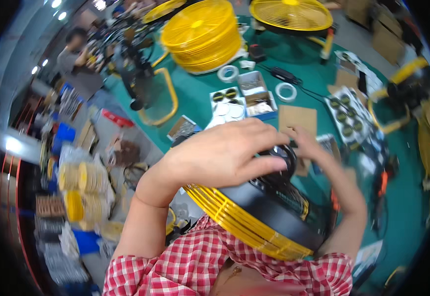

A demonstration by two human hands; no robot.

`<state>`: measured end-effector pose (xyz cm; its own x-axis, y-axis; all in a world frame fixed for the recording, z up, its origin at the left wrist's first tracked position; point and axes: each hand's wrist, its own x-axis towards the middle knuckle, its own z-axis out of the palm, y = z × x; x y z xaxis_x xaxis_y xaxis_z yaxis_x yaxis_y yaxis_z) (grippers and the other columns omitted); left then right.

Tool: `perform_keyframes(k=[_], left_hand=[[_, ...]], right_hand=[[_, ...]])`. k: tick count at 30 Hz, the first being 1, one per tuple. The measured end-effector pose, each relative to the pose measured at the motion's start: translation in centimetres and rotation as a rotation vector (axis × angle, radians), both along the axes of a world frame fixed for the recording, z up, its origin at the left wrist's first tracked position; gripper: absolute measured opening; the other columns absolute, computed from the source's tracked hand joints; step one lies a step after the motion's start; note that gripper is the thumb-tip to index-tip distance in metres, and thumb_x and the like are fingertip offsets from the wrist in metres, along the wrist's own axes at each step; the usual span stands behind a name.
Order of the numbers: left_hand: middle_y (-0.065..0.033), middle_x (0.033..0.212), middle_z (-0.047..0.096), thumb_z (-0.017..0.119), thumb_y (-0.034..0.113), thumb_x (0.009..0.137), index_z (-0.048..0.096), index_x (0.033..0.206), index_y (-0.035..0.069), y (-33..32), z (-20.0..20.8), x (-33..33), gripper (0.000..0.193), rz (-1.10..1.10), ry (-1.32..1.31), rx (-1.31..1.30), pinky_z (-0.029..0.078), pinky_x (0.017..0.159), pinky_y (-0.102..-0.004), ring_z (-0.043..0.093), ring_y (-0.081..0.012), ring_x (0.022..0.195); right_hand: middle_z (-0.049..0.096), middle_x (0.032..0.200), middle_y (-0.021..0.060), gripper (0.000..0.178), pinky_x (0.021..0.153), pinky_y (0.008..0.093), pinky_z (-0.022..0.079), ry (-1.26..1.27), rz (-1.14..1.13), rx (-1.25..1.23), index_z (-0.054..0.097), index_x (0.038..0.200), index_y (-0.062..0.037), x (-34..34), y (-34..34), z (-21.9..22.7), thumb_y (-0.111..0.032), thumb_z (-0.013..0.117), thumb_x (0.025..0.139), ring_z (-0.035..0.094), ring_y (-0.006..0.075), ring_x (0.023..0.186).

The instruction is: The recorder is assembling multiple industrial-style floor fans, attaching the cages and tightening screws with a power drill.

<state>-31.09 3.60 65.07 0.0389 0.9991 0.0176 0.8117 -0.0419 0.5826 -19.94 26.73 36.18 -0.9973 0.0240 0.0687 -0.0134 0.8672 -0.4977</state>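
Close under the head camera, held against my chest, item one: a round fan housing (pixel 269 217) with a black band and a yellow wire grille along its lower rim, tilted so its dark rear face points up and away from me.

Item two: my left hand (pixel 224 153), laid palm-down over the top of the housing, fingers spread and curved onto the black motor hub (pixel 284 153); they press on it rather than close around it.

Item three: my right hand (pixel 318 158), at the far right side of the hub, fingers bent and touching its edge. It is blurred, and I cannot tell whether it grips anything. Both sleeves are red-and-white check.

Beyond the hands, on the green table (pixel 195 98):
- a stack of yellow fan grilles (pixel 202 34), far left of centre;
- a second yellow grille (pixel 291 14) lying flat on a fan at the far edge;
- two rolls of white tape (pixel 228 73), one on each side of the small parts boxes (pixel 247 98);
- a brown cardboard sheet (pixel 298 119), just past my right fingertips;
- a white tray of dark round parts (pixel 343 111), to the right;
- a black cable (pixel 303 89) running between them.

Far left, another person (pixel 72 52) stands at the table's end. Lower left, shelves of yellow and blue stock (pixel 76 192), blurred.
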Motion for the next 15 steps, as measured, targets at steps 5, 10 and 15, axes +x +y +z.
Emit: perform_keyframes(k=[5,10,15], left_hand=[[-0.0163,0.108,0.059,0.050,0.028,0.088,0.058,0.110,0.001,0.0,-0.8,-0.4,0.035,0.159,-0.182,-0.078,0.040,0.088,-0.0311,0.056,-0.0244,0.099],[-0.0096,0.113,0.057,0.041,0.024,0.093,0.056,0.113,-0.001,2.0,-2.8,0.0,0.035,0.150,-0.282,0.042,0.034,0.093,-0.0238,0.050,-0.0162,0.105],[-0.0120,0.123,0.051,0.035,0.028,0.096,0.049,0.121,-0.003,5.7,-6.7,-1.7,0.043,0.028,-0.280,0.027,0.030,0.101,-0.0305,0.046,-0.0184,0.116]], right_hand=[[0.060,0.098,0.0127,0.041,0.079,0.0392,0.045,-0.102,-0.241,0.037,0.055,0.110,-0.0048,10.8,3.1,10.7,-0.029,0.063,0.077,0.058,0.0290,0.089],[0.061,0.091,0.0044,0.028,0.075,0.0254,0.046,0.540,-1.028,-0.149,0.058,0.109,-0.0051,28.9,-7.4,13.6,-0.020,0.059,0.086,0.057,0.0114,0.082],[0.059,0.079,0.0016,0.017,0.063,0.0199,0.042,0.926,-1.888,-0.494,0.059,0.099,-0.0001,42.1,-26.9,-0.2,-0.012,0.055,0.087,0.053,0.0074,0.070]])
